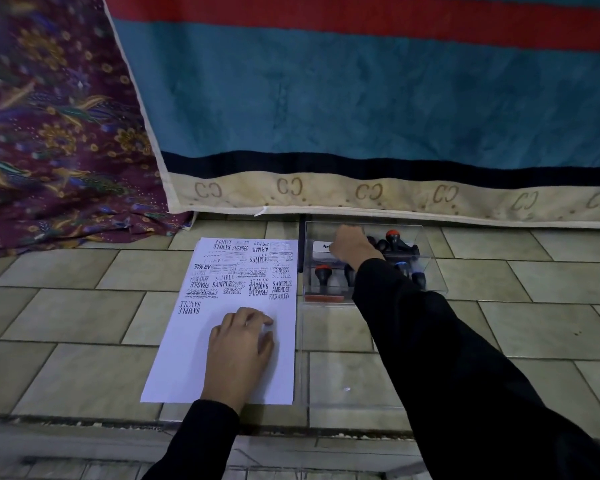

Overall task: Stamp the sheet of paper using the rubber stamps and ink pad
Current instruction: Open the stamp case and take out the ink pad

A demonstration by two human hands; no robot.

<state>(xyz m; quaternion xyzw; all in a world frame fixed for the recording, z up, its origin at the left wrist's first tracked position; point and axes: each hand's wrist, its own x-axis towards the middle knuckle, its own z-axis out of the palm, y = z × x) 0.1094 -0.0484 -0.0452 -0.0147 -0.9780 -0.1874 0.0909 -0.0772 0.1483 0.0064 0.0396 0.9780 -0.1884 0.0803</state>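
Surface: pale tiled floor (84, 317) with dark grout lines; a raised step runs along the near edge.
Backdrop: striped cloth (361, 98) in teal, red and black with a cream border hangs down to the far edge of the floor; a purple floral cloth (49, 133) is bunched at the far left.
Sheet of paper (187, 358): lies flat at mid-floor; its far half is crowded with black stamp prints and its near half is blank.
Clear box (433, 275): just right of the sheet's far corner; it holds black-handled rubber stamps (392, 237), some with orange caps.
Clear lid (343, 375): flat on the floor, on the near side of the box.
Left hand (239, 344): rests on the blank part of the sheet, fingers loosely bent, tips on the paper.
Right hand (350, 247): reaches into the box among the stamps; its fingers are hidden, so I cannot tell the grip.
Sleeves: black, on both arms.
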